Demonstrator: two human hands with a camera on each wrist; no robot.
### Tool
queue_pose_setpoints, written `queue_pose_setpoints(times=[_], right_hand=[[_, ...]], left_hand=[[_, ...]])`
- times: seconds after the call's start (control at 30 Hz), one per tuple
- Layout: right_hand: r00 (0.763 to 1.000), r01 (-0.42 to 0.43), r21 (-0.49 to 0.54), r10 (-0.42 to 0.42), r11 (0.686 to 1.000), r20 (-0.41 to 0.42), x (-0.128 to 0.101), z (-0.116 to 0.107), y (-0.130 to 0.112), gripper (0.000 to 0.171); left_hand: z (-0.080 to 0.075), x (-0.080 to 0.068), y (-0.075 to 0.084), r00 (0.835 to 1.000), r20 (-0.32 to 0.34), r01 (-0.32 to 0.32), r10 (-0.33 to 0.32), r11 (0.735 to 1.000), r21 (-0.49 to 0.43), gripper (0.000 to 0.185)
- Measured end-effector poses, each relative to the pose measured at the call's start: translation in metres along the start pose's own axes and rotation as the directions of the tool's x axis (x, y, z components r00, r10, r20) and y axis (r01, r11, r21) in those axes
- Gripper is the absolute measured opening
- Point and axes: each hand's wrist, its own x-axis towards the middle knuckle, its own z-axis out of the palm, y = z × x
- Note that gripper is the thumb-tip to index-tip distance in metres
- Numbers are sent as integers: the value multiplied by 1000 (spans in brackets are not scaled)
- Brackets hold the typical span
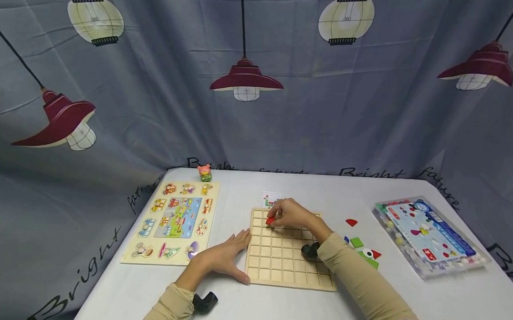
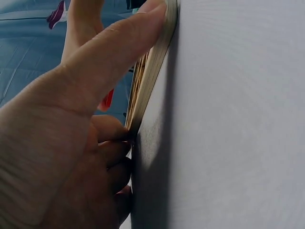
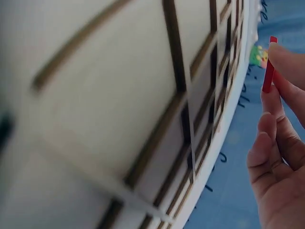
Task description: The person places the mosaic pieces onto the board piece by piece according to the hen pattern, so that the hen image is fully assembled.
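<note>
My right hand pinches a small flat red piece between thumb and fingers, over the upper left of a wooden grid board. In the right wrist view the red piece appears edge-on, apart from the board's raised ribs. My left hand lies at the board's left side with fingers extended. In the left wrist view, its thumb and fingertips touch the board's edge. Behind the board lies a small printed grid card, partly covered by my right hand.
Right of the board lie a red fan-shaped piece, a green square and other loose pieces. Farther right is a clear plastic box with a printed sheet. A picture puzzle board lies at left, with a pink-and-green figurine behind it.
</note>
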Motion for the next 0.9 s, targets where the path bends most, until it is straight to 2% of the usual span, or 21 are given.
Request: queue_pose_setpoints(times=[0.13, 0.33, 0.7, 0.9], right_hand=[[1000, 4, 17, -4, 1000, 2, 6, 5, -1, 17], [998, -47, 42, 45, 998, 40, 14, 8, 0, 19], [998, -48, -44, 50, 998, 45, 13, 12, 3, 20], [998, -35, -56, 38, 998, 46, 17, 12, 3, 22]], left_hand=[[-1, 0, 0, 1000, 4, -3, 3, 1000, -10, 123], [-1, 2, 0, 1000, 22, -3, 3, 1000, -16, 122], [4, 1, -1, 1000, 26, 16, -16, 1000, -9, 124], [3, 0, -2, 1000, 16, 15, -15, 1000, -6, 124]])
